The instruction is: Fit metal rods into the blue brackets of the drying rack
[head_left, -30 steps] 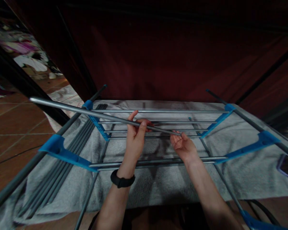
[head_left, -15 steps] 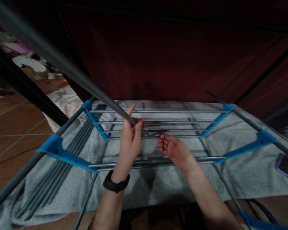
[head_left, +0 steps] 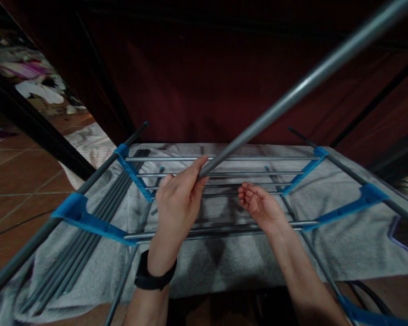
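Note:
My left hand, with a black band on its wrist, is closed around a long grey metal tube. The tube slants from the hand up to the upper right, and its lower end pokes out behind the hand. Palm turned upward, my right hand hovers over the rack's bars with fingers loosely curled and nothing in them. Below both hands stands a partly built rack with metal crossbars, blue plastic brackets and grey side tubes.
Several loose grey tubes lie side by side on a grey towel at left. A dark red panel rises behind the rack. A purple-edged phone-like object rests at right. Cloth items are heaped on the tiled floor.
The tube has swung from leaning up-left to leaning up-right. My left hand has turned over with it and shifted slightly left. My right hand has moved a little right.

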`<state>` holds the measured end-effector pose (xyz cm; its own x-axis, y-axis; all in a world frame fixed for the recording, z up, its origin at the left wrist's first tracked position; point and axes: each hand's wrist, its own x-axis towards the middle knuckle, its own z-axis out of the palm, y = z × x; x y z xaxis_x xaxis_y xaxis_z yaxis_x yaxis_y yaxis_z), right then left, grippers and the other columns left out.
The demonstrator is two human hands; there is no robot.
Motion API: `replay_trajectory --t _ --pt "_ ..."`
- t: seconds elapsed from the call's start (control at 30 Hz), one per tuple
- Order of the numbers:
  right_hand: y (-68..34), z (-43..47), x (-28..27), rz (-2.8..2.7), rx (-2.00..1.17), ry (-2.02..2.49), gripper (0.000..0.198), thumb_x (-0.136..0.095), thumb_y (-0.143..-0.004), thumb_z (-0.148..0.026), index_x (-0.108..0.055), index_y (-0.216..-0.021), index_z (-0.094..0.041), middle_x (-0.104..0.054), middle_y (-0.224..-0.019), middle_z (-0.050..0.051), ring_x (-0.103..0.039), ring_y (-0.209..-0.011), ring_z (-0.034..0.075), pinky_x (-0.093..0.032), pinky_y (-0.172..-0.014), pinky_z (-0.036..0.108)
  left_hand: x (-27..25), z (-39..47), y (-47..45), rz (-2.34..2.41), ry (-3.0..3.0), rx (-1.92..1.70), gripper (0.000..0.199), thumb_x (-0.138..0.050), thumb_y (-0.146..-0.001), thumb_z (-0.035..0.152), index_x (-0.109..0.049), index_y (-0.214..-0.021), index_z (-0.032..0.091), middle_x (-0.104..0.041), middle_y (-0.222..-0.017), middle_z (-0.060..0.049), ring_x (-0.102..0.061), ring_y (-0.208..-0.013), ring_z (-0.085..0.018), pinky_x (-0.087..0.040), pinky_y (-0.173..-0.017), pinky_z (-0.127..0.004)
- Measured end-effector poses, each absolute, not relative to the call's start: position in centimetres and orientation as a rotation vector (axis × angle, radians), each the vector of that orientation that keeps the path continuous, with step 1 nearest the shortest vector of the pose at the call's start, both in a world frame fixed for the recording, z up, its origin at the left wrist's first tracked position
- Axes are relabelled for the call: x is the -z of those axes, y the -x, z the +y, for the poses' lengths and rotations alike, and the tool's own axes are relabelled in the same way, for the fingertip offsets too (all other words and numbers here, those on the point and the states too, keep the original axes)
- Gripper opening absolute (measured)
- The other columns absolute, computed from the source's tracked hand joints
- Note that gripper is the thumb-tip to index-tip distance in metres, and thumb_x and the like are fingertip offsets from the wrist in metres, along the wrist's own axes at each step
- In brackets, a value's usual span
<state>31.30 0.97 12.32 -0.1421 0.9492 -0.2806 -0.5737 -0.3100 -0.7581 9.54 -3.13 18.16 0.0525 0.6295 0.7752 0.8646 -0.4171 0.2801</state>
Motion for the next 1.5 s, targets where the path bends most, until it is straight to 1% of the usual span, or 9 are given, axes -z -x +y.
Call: replay_trajectory --t 0.13,0.33,0.43,0.53,0.67,0.73,0.97,1.3,1.5 --pt "-31.4 1.0 -12.4 -0.594 -1.668 0.921 0.013 -0.064 -0.076 -0.023 -0.069 -0.087 -0.019 -0.071 -0.083 0.003 -0.062 -0.074 0.013 -0.048 -0.067 0.024 -16.8 -1.9 -9.4 -1.613 2.204 0.943 0.038 -0.042 -0.1 0.032 -0.054 -0.135 0.027 -0.073 -0.099 -0.005 -0.067 -0.089 -0.02 -0.04 -0.08 -0.033" --pt "-31.6 1.2 -12.2 -0.594 -1.619 0.923 0.019 -0.067 -0.071 -0.018 -0.069 -0.09 -0.02 -0.073 -0.094 0.003 -0.065 -0.081 0.013 -0.051 -0.071 0.025 -14.9 -0.7 -9.3 -1.684 2.28 0.634 0.033 -0.044 -0.098 0.027 -0.06 -0.127 0.029 -0.071 -0.092 -0.005 -0.064 -0.085 -0.023 -0.036 -0.08 -0.039" --pt "-31.6 1.3 -12.0 -0.58 -1.613 0.909 0.02 -0.067 -0.069 -0.015 -0.068 -0.088 -0.021 -0.073 -0.096 0.003 -0.066 -0.085 0.014 -0.052 -0.075 0.026 -14.4 -0.5 -9.2 -1.697 2.303 0.594 0.035 -0.044 -0.097 0.022 -0.061 -0.126 0.03 -0.07 -0.09 -0.004 -0.063 -0.084 -0.023 -0.036 -0.08 -0.039" --pt "-31.7 1.3 -11.8 -0.545 -1.615 0.881 0.016 -0.067 -0.068 -0.014 -0.067 -0.083 -0.021 -0.073 -0.086 0.001 -0.067 -0.086 0.015 -0.053 -0.078 0.029 -14.1 -0.4 -9.0 -1.707 2.33 0.559 0.038 -0.042 -0.096 0.018 -0.062 -0.126 0.031 -0.07 -0.092 -0.005 -0.063 -0.087 -0.023 -0.036 -0.081 -0.039" --pt "-31.6 1.5 -11.5 -0.514 -1.63 0.843 0.026 -0.065 -0.07 -0.012 -0.068 -0.092 -0.023 -0.073 -0.082 0.0 -0.068 -0.084 0.015 -0.054 -0.079 0.03 -13.8 -0.3 -9.1 -1.727 2.376 0.477 0.041 -0.041 -0.095 0.015 -0.063 -0.125 0.031 -0.07 -0.095 -0.006 -0.064 -0.087 -0.023 -0.038 -0.081 -0.038" --pt "-31.5 1.6 -11.2 -0.489 -1.641 0.838 0.022 -0.065 -0.073 -0.013 -0.068 -0.092 -0.024 -0.073 -0.086 0.0 -0.068 -0.083 0.015 -0.055 -0.079 0.03 -13.6 -0.2 -9.4 -1.735 2.397 0.456 0.042 -0.041 -0.094 0.015 -0.063 -0.126 0.031 -0.071 -0.096 -0.006 -0.064 -0.087 -0.022 -0.039 -0.082 -0.038" --pt "-31.9 2.6 -9.2 -0.362 -1.571 0.9 0.004 -0.068 -0.082 -0.016 -0.068 -0.083 -0.02 -0.073 -0.083 0.001 -0.067 -0.074 0.01 -0.057 -0.072 0.022 -13.3 -0.1 -9.5 -1.786 2.438 0.463 0.034 -0.05 -0.093 0.021 -0.064 -0.123 0.027 -0.072 -0.102 -0.007 -0.066 -0.093 -0.024 -0.041 -0.085 -0.037" --pt "-34.8 4.0 -8.1 -0.177 -1.48 0.987 0.011 -0.063 -0.086 -0.015 -0.064 -0.078 -0.022 -0.065 -0.066 -0.002 -0.064 -0.061 0.009 -0.056 -0.058 0.018 -13.1 0.2 -8.5 -1.891 2.397 0.355 0.015 -0.056 -0.09 0.021 -0.065 -0.102 0.021 -0.073 -0.096 -0.007 -0.068 -0.091 -0.024 -0.042 -0.085 -0.037" --pt "-35.6 4.2 -7.7 -0.208 -1.443 0.989 0.017 -0.058 -0.082 -0.006 -0.064 -0.078 -0.022 -0.071 -0.077 0.0 -0.065 -0.064 0.008 -0.058 -0.065 0.02 -12.5 0.2 -9.0 -1.877 2.433 0.374 0.014 -0.057 -0.089 0.02 -0.064 -0.101 0.022 -0.072 -0.097 -0.007 -0.068 -0.092 -0.024 -0.044 -0.086 -0.037"
